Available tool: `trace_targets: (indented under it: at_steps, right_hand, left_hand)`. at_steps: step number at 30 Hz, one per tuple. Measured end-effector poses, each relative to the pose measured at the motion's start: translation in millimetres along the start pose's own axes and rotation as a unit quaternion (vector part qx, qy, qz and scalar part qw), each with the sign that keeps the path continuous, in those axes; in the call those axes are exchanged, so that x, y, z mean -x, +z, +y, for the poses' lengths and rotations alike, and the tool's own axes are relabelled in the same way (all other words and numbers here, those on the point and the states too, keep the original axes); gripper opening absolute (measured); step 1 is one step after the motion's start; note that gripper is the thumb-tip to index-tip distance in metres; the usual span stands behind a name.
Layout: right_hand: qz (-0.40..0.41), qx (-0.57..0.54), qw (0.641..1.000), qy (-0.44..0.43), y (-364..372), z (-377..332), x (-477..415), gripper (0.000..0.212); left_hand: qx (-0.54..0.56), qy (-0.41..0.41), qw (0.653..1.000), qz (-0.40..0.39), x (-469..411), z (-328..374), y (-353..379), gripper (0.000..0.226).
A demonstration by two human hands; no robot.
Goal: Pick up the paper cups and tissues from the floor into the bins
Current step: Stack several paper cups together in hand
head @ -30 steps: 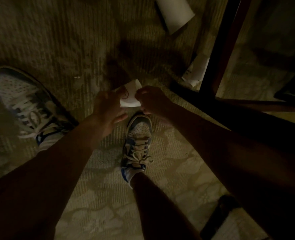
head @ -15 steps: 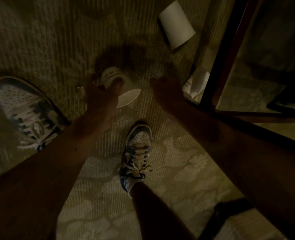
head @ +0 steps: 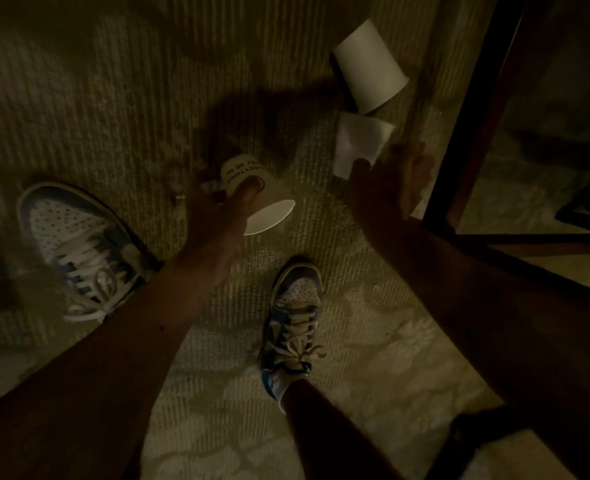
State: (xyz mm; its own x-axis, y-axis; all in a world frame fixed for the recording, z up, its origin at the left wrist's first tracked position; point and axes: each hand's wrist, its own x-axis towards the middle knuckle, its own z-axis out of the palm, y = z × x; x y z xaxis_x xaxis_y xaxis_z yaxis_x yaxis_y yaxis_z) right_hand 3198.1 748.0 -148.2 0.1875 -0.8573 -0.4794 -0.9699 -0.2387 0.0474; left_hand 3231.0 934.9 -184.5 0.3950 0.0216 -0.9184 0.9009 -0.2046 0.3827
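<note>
My left hand grips a white paper cup with printed lettering, thumb across its side, rim pointing down-right, just above the carpet. My right hand is blurred; its thumb and fingers close round a second, crumpled paper cup beside the dark furniture leg. A third paper cup lies on its side on the carpet just beyond that one, touched by neither hand. No bin is in view.
A dark wooden furniture frame stands right of my right hand. My two sneakers stand on the patterned carpet. A tiny pale scrap lies near my left hand. A dark object sits bottom right.
Both hands held one cup together; my left hand kept it. My right hand let go, moved right to the cup by the furniture leg and took hold of it.
</note>
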Motion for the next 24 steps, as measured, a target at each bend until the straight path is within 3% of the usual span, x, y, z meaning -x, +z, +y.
trace_targets:
  at_steps: [4,7,10,13,17,19,22,24]
  right_hand:
    - [-0.098,-0.141,0.985,0.009,1.1,-9.4,-2.0,0.090]
    - [-0.213,-0.125,0.969,-0.010,10.9,-28.9,-8.7,0.088]
    - [-0.236,-0.120,0.961,-0.073,23.2,-41.4,-9.4,0.064]
    - [-0.304,-0.205,0.930,-0.015,24.0,-39.6,0.3,0.047]
    - [-0.429,-0.263,0.864,0.020,22.8,-38.1,23.8,0.041]
    - [-0.445,-0.294,0.845,0.034,19.9,-48.7,40.1,0.037]
    - [-0.427,-0.285,0.858,0.025,13.2,-70.1,55.4,0.038]
    - [-0.420,-0.251,0.872,0.022,3.7,-82.7,61.8,0.042]
  left_hand:
    - [-0.008,0.012,0.999,-0.029,-0.5,12.2,-1.8,0.066]
    - [-0.028,0.033,0.998,-0.050,-8.4,20.2,-4.4,0.064]
    - [-0.056,0.066,0.994,-0.072,-16.4,26.0,-8.0,0.071]
    - [-0.085,0.100,0.988,-0.087,-17.6,30.4,-12.0,0.077]
    - [-0.130,0.109,0.970,-0.174,-5.7,41.1,-12.1,0.080]
    - [-0.149,0.114,0.963,-0.192,8.4,46.0,-13.1,0.088]
    - [-0.096,0.054,0.974,-0.199,20.7,59.2,-19.9,0.106]
    - [-0.151,0.082,0.975,-0.143,19.2,72.8,-35.1,0.090]
